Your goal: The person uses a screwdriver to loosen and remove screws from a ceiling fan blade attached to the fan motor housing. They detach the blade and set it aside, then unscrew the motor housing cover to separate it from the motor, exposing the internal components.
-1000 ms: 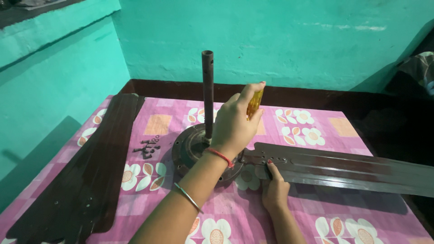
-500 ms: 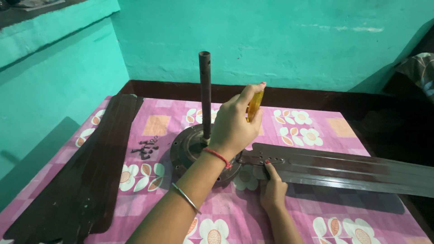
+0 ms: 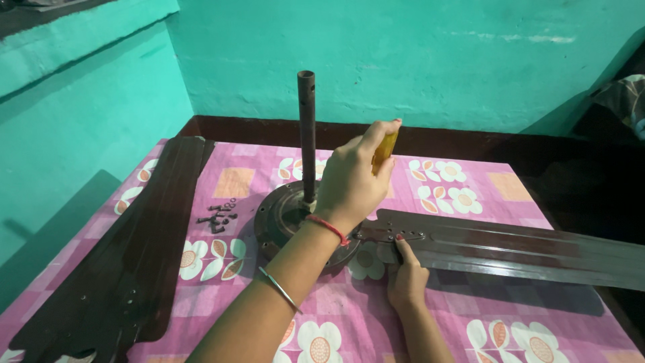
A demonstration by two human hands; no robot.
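The yellow-handled screwdriver (image 3: 383, 150) stands upright in the left hand (image 3: 353, 183), whose fingers are wrapped tight around the handle, over the near right edge of the ceiling fan motor (image 3: 285, 222) in the middle of the bench (image 3: 470, 316). Its tip is hidden behind the hand, so whether it sits in a screw cannot be told. Just right of it, the right hand (image 3: 405, 272) presses down on the mounting end of a dark brown fan blade (image 3: 510, 250), fingers curled over the near edge and holding it where it meets the motor rim.

Against the frames a moment earlier, the blade end lies a little closer in to the motor, and the screwdriver hand has kept its place above the joint; this suggests that the blade is being lined up and held steady there.

The downrod (image 3: 307, 134) rises straight from the motor hub. Left of the motor lie loose dark screws (image 3: 216, 218) on the pink flowered cloth, and further left more fan blades (image 3: 127, 255) are stacked along the bench edge. Teal walls stand behind.
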